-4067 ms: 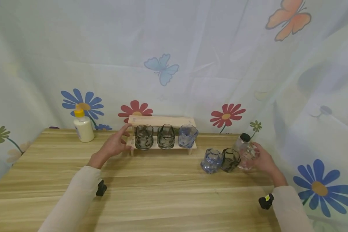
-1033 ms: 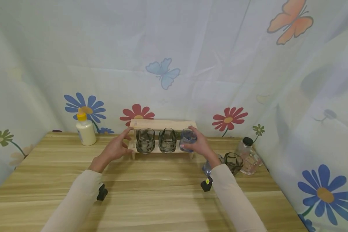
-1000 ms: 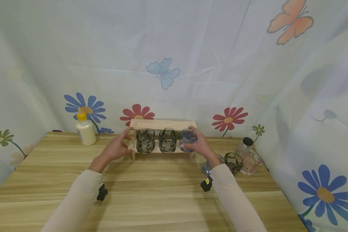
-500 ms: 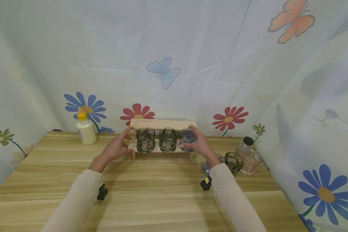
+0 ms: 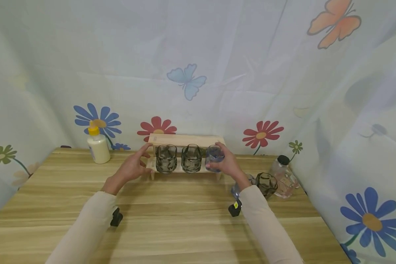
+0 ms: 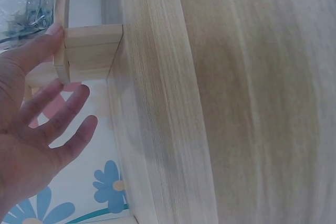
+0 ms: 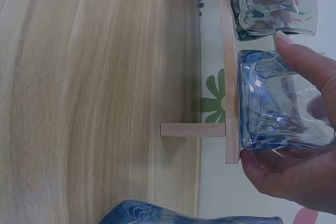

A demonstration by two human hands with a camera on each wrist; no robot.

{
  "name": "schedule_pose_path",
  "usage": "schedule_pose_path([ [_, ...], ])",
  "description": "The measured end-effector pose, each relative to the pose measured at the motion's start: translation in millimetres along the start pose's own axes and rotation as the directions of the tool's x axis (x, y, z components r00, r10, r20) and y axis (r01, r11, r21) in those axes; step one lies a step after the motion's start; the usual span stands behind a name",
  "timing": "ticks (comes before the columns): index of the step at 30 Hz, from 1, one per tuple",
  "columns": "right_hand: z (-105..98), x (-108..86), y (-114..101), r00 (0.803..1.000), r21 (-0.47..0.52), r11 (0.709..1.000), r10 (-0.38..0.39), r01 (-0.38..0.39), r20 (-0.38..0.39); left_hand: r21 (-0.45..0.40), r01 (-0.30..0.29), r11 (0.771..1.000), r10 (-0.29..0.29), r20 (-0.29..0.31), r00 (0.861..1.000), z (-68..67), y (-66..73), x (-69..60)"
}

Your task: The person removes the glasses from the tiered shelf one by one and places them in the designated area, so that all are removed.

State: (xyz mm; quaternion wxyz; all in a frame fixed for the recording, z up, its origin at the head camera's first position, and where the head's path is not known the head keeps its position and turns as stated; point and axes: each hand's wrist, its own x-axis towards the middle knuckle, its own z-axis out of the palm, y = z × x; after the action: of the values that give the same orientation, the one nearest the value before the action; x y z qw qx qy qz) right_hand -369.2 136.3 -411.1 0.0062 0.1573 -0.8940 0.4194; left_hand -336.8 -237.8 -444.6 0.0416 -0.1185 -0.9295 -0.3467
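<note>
A small two-tier wooden rack point(image 5: 184, 139) stands at the table's back, with two smoky grey glasses point(image 5: 166, 159) point(image 5: 191, 158) and a blue glass point(image 5: 213, 157) in a row on its lower shelf. My left hand point(image 5: 131, 167) grips the rack's left end, thumb at the lower shelf and index finger up by the top board. In the left wrist view the thumb touches the shelf edge and the other fingers spread below. My right hand point(image 5: 229, 163) holds the blue glass at the right end, its thumb and fingers on opposite sides in the right wrist view.
Right of the rack stand another blue glass point(image 5: 235, 190), partly behind my right forearm, a grey glass point(image 5: 267, 185) and a clear bottle point(image 5: 285, 179) with a black lid. A yellow-capped bottle point(image 5: 99, 148) stands at the back left. A floral curtain point(image 5: 198, 44) hangs behind.
Since about four seconds ago my right hand has moved left from the black-lidded bottle to the blue glass on the rack. Over the last second both hands have stayed put.
</note>
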Motion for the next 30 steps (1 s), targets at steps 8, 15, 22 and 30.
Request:
schedule_pose_path([
  [8, -1.4, -0.6, 0.8, 1.0, 0.002, 1.0, -0.002, 0.002, -0.025, 0.0, -0.01, 1.0, 0.01, 0.001, 1.0, -0.5, 4.8, 0.6],
  [15, -5.1, -0.4, 0.9, 1.0, -0.019, 1.0, -0.001, 0.001, -0.027, 0.006, -0.013, 1.0, 0.013, -0.003, 1.0, 0.0, 6.3, 2.3],
  [22, -13.9, -2.2, -2.7, 1.0, -0.056, 0.998, 0.001, -0.002, -0.026, 0.011, -0.004, 1.0, 0.004, -0.003, 1.0, -0.3, 6.2, 1.2],
  [30, -23.9, -7.5, -12.6, 1.0, -0.066, 0.998, -0.011, 0.009, -0.023, 0.009, 0.009, 1.0, -0.009, -0.006, 1.0, -0.2, 3.7, 0.3],
])
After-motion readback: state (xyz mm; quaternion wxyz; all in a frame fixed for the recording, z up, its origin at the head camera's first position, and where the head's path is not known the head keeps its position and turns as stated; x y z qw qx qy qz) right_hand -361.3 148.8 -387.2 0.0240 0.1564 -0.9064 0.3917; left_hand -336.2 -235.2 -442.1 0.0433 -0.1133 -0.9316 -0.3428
